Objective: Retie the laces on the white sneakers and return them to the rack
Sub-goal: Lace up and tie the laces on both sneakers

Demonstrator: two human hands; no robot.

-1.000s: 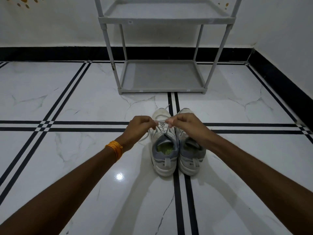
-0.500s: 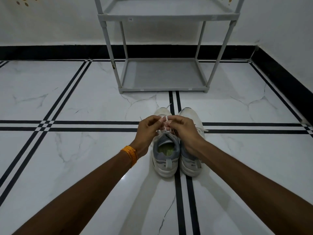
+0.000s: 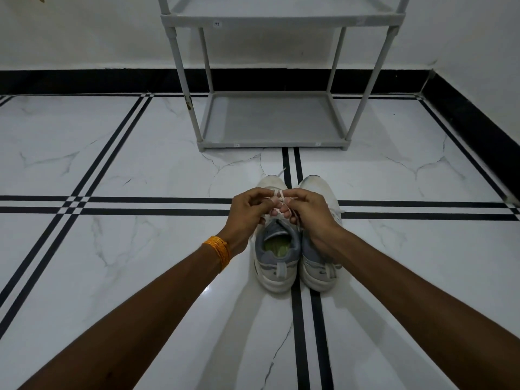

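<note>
Two white sneakers with grey heels stand side by side on the floor, toes pointing away from me: the left sneaker (image 3: 277,257) and the right sneaker (image 3: 318,266). My left hand (image 3: 247,212) and my right hand (image 3: 306,212) meet above the left sneaker's tongue. Both pinch its white laces (image 3: 277,197), which cross and loop around my fingertips. My right hand and wrist hide most of the right sneaker's top. A grey shoe rack (image 3: 273,142) stands just beyond the sneakers, its bottom shelf bare.
The floor is white marble tile (image 3: 140,249) with black double stripes. A black skirting band (image 3: 84,80) runs along the back wall and the right wall. An orange thread band circles my left wrist (image 3: 218,249).
My hands have drawn together from a spread pull and now work the laces close over the left sneaker. The view has tilted slightly, showing more of the rack.
</note>
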